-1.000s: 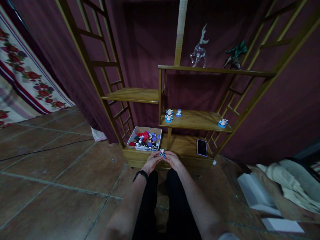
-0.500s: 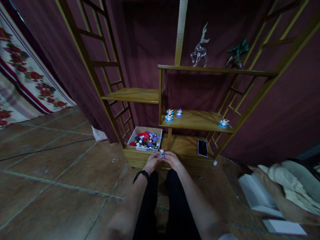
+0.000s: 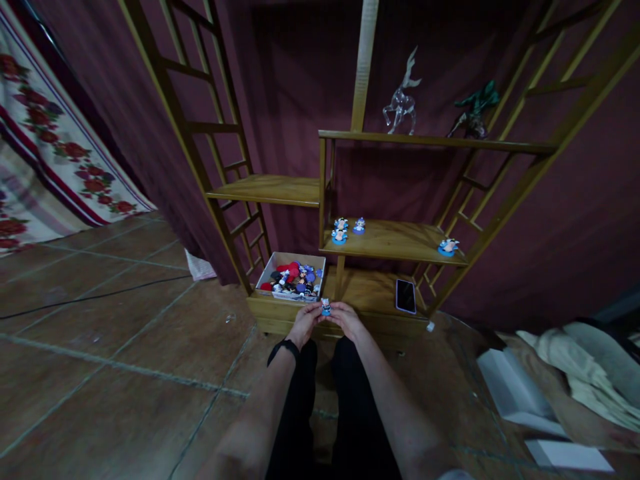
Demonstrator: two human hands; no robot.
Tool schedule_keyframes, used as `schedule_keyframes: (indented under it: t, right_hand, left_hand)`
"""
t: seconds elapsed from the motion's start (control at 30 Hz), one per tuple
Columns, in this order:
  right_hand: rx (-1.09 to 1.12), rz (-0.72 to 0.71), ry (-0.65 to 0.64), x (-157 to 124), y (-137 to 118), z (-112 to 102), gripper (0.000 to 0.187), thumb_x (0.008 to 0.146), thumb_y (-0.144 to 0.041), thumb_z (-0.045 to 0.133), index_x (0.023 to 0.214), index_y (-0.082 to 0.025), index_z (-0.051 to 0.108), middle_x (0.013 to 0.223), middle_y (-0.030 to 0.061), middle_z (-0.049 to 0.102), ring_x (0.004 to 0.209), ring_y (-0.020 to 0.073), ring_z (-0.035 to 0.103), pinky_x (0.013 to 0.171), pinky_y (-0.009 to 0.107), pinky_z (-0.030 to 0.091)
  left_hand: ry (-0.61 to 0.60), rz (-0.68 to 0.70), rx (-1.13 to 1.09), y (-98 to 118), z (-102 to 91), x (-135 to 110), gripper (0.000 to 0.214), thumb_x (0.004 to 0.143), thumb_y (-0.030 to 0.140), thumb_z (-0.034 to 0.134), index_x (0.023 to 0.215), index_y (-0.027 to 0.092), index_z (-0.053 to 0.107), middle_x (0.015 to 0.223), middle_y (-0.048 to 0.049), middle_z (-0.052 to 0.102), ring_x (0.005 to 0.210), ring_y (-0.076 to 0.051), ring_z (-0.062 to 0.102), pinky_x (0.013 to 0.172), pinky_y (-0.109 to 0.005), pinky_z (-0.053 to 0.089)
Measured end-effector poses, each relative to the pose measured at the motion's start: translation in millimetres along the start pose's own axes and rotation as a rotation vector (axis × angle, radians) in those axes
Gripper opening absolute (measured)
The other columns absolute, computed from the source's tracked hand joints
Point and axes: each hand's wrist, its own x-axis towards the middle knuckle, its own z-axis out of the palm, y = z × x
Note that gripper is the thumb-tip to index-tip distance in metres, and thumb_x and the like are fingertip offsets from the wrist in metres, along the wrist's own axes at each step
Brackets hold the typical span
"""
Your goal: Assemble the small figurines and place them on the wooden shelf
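Note:
A small figurine (image 3: 326, 307) with a pale top and a blue base is held upright between my two hands, in front of the lowest shelf. My left hand (image 3: 306, 321), with a dark band at the wrist, pinches it from the left. From the right, my right hand (image 3: 346, 319) closes on it with the fingertips. Just beyond my left hand stands an open cardboard box (image 3: 263, 275) filled with several red, purple, black and white figurines (image 3: 295, 277). Finer details of the held figurine are too small to make out.
On the middle shelf (image 3: 390, 240) stand blue-based figurines (image 3: 339, 236), a purple figurine (image 3: 359, 226) and another figurine (image 3: 448, 247) at the right end. A phone (image 3: 405, 296) lies below. A clear horse statuette (image 3: 401, 100) and a green statuette (image 3: 476, 110) stand higher up.
The figurine between my hands appears turned slightly and sits a little more upright. The view has shifted very slightly; both hands keep their place.

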Motion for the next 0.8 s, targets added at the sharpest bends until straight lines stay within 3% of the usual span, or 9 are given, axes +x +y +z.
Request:
schedule_keyframes:
  t: [0.37, 0.6, 0.8]
  right_hand:
    - [0.000, 0.023, -0.019, -2.6, -2.0, 4.8, 0.030, 0.056, -0.030, 0.072, 0.081, -0.017, 0.061, 0.080, 0.0047, 0.068, 0.078, 0.0180, 0.064, 0.077, 0.033, 0.048]
    - [0.002, -0.003, -0.023, -1.1, 0.8, 0.8, 0.033, 0.053, -0.027, 0.075, 0.081, -0.016, 0.061, 0.085, 0.0039, 0.067, 0.077, 0.0160, 0.063, 0.077, 0.032, 0.048]
    - [-0.003, 0.003, -0.030, -2.5, 0.2, 1.8, 0.031, 0.051, -0.025, 0.076, 0.076, -0.016, 0.060, 0.083, 0.0034, 0.067, 0.077, 0.0164, 0.063, 0.077, 0.032, 0.048]
  left_hand:
    - [0.055, 0.011, 0.022, 5.4, 1.4, -3.3, 0.015, 0.061, 0.017, 0.071, 0.075, 0.011, 0.066, 0.071, -0.0063, 0.066, 0.061, -0.011, 0.059, 0.058, -0.021, 0.047]
    - [0.030, -0.005, 0.033, 0.6, 0.7, 0.8, 0.025, 0.055, 0.015, 0.076, 0.079, 0.012, 0.066, 0.077, -0.0064, 0.068, 0.063, -0.010, 0.060, 0.059, -0.020, 0.046]
    - [0.024, -0.009, 0.073, -0.3, -0.4, 2.8, 0.028, 0.052, 0.013, 0.076, 0.077, 0.011, 0.064, 0.070, -0.0047, 0.067, 0.057, -0.009, 0.059, 0.055, -0.019, 0.044]
